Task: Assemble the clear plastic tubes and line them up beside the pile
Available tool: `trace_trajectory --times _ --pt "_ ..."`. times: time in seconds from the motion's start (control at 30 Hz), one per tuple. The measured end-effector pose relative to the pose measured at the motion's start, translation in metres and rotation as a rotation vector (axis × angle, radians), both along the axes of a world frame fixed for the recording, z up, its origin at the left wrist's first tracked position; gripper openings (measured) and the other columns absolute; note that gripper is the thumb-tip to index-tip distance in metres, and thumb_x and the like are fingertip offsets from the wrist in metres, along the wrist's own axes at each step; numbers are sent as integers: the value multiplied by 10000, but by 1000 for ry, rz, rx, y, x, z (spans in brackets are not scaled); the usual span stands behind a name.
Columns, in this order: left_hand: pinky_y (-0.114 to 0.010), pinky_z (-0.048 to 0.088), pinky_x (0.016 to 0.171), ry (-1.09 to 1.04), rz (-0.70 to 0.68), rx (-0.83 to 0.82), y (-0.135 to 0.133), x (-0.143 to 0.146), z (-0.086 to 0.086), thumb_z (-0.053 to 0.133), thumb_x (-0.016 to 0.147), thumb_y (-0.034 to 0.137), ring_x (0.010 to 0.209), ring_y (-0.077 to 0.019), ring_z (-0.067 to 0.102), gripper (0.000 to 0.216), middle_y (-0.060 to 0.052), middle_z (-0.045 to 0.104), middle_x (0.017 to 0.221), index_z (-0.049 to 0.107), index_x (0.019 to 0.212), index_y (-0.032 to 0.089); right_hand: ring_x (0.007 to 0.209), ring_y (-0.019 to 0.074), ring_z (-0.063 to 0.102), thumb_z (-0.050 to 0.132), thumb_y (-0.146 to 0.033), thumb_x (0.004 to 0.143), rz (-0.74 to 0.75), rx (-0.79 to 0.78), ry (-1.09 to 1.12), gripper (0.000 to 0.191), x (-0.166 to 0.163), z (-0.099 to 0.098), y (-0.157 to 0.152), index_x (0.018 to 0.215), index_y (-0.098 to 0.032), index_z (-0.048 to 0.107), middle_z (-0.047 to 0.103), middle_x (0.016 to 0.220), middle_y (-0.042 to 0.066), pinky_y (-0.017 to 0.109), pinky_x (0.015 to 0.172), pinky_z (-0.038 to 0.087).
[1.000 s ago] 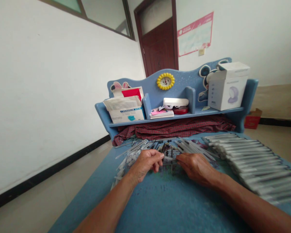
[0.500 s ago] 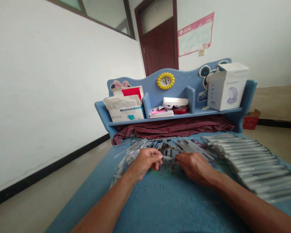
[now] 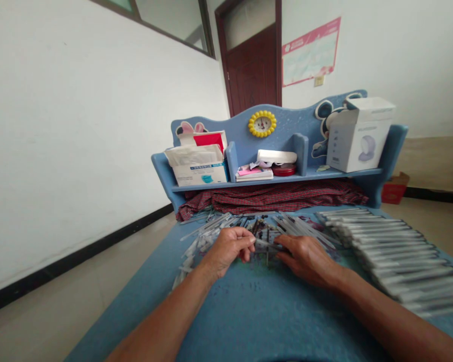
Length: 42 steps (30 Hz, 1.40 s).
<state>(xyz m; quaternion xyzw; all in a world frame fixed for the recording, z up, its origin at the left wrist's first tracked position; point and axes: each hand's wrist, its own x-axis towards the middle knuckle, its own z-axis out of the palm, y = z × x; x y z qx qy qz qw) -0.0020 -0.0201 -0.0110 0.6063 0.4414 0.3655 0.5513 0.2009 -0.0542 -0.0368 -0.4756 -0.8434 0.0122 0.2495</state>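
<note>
A clear, whitish pen barrel [image 3: 266, 245] spans the gap between my two hands, a little above the blue desk [image 3: 249, 311]. My left hand [image 3: 232, 247] pinches one end between thumb and fingers. At the other end, my right hand [image 3: 304, 255] is closed round the barrel, its fingertips partly hidden. Behind my hands lie loose clear pen barrels [image 3: 300, 229] and small dark pen parts [image 3: 257, 226]. More translucent pieces [image 3: 207, 236] are heaped beyond my left wrist.
A thick stack of pens [image 3: 400, 261] covers the desk's right side. At the back, a shelf [image 3: 302, 176] holds a mask box [image 3: 200, 173], a white carton [image 3: 357, 136] and papers [image 3: 253, 176]. Checked cloth [image 3: 272, 197] is bunched under the shelf.
My hands have drawn slightly apart, so a longer piece of the pen barrel shows between them. The whole view has shifted a little.
</note>
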Motion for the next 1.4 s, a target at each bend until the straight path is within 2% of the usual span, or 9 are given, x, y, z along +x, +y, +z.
trace_trajectory --times 0.33,0.9,1.4 --pt "-185 401 418 -30 -35 1 1 0 -1 651 668 245 393 -56 487 147 -7 617 594 613 700 107 635 140 555 447 -182 840 12 -7 5 92 0 2 -1 813 -198 533 621 738 6 258 565 294" --pt "-188 409 432 -54 -48 51 4 -3 -6 646 660 209 400 -65 520 137 -13 641 607 614 746 106 593 120 520 388 -162 875 37 -7 9 149 -1 1 -1 800 -189 514 590 702 9 259 548 270" --pt "-189 395 423 -29 -49 126 -3 0 5 630 634 183 385 -73 522 128 -9 633 574 622 727 95 582 122 522 350 -177 901 48 1 -1 182 0 0 -2 865 -188 528 595 704 12 267 538 261"
